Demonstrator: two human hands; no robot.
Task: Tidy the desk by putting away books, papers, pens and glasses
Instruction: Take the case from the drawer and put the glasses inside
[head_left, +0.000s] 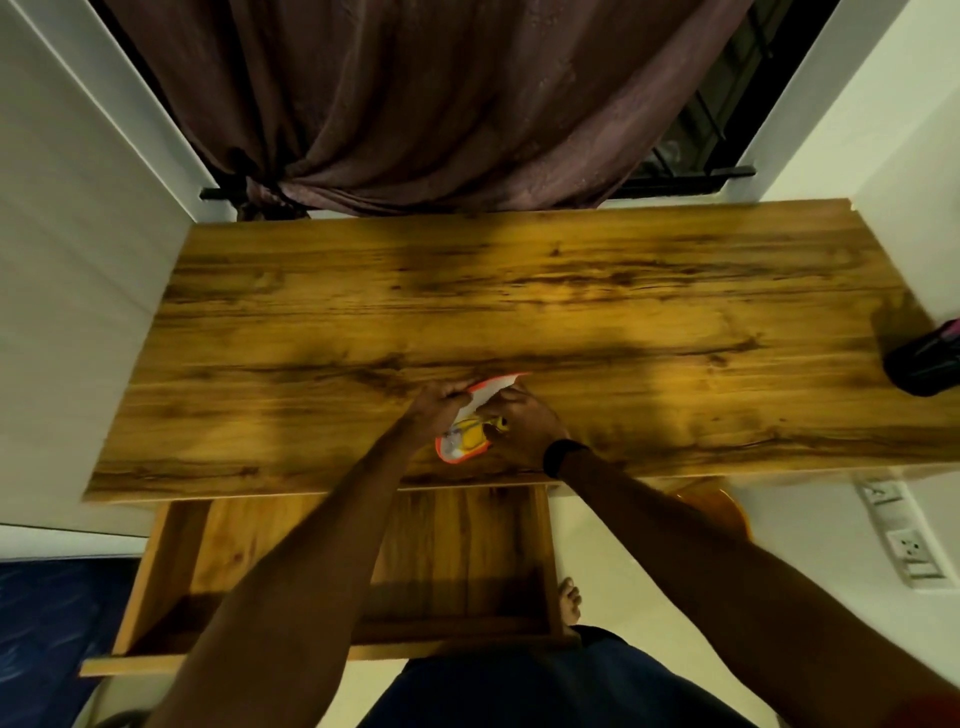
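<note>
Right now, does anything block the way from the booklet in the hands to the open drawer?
Nothing visible does. Both hands, left hand and right hand, hold the orange-edged booklet above the desk; the open drawer sits directly below.

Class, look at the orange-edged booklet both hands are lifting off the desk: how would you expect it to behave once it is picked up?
The booklet probably flops: it already curves between the left hand and right hand. It looks thin, so likely light. Its cover may be glossy and somewhat slippery, though blur makes that uncertain. Lying flat, it should not roll into the open drawer.
</note>
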